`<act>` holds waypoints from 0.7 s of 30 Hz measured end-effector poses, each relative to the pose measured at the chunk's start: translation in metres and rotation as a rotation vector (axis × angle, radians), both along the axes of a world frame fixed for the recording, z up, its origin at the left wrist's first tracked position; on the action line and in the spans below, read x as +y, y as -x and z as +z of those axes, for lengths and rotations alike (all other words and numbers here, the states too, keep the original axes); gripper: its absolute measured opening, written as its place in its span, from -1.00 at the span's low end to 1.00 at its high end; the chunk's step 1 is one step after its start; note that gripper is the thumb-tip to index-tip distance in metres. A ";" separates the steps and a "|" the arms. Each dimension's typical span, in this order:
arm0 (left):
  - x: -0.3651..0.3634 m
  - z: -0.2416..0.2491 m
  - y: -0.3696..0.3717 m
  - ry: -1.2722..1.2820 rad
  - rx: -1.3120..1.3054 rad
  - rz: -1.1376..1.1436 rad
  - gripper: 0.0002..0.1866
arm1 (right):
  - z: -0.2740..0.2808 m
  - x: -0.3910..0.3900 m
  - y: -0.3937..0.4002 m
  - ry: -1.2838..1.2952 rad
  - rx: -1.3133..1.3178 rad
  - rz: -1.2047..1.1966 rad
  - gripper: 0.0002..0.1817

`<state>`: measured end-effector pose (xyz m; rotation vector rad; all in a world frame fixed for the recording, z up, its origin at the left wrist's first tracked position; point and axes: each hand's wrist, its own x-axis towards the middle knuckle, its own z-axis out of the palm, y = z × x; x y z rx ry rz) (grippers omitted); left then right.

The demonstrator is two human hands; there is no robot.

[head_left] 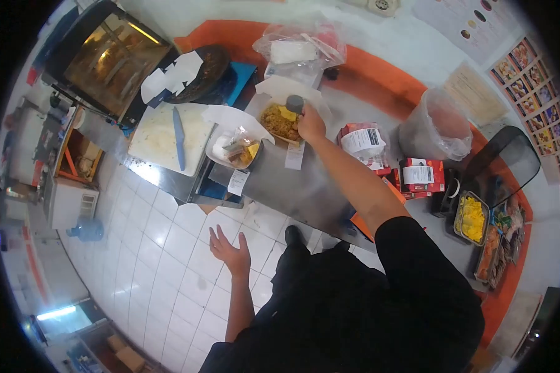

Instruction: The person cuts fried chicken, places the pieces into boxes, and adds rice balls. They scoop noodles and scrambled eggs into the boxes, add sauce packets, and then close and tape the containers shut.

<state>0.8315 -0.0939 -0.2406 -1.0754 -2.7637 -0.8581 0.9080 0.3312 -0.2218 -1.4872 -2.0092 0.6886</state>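
My right hand [312, 124] reaches over the counter, its fingers closed on a small round dark sauce cup [294, 103]. The cup is above an open paper takeout box [271, 88] holding brown fried rice [272, 122] and yellow pieces. A printed receipt [294, 155] hangs at that box's front. To its left stands a second open takeout box [224, 116] with white and yellow food and a plastic-wrapped packet, its own receipt [238, 183] below. Away from the counter, my left hand [232, 250] hangs over the floor with fingers spread and nothing in it.
A blue knife [179, 138] lies on a white cutting board [149, 142] at left. Red labelled boxes [420, 176], a bag-lined bin [434, 127] and a tray of yellow pieces [472, 216] stand at right. A glass warmer [109, 59] is at back left.
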 end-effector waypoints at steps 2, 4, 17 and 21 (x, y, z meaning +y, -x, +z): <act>0.006 -0.004 0.007 -0.016 0.034 -0.040 -0.24 | 0.012 -0.003 -0.012 -0.054 0.143 0.053 -0.83; 0.026 0.007 0.006 -0.012 0.004 -0.098 -0.24 | 0.038 -0.008 -0.033 -0.026 0.398 0.077 -0.80; 0.143 0.052 -0.136 -0.132 -0.029 -0.801 -0.35 | 0.008 -0.117 -0.625 -0.170 0.704 -1.352 -0.76; 0.152 0.067 -0.199 -0.081 -0.078 -0.919 -0.35 | -0.034 -0.136 -0.732 -0.117 0.321 -1.296 -0.63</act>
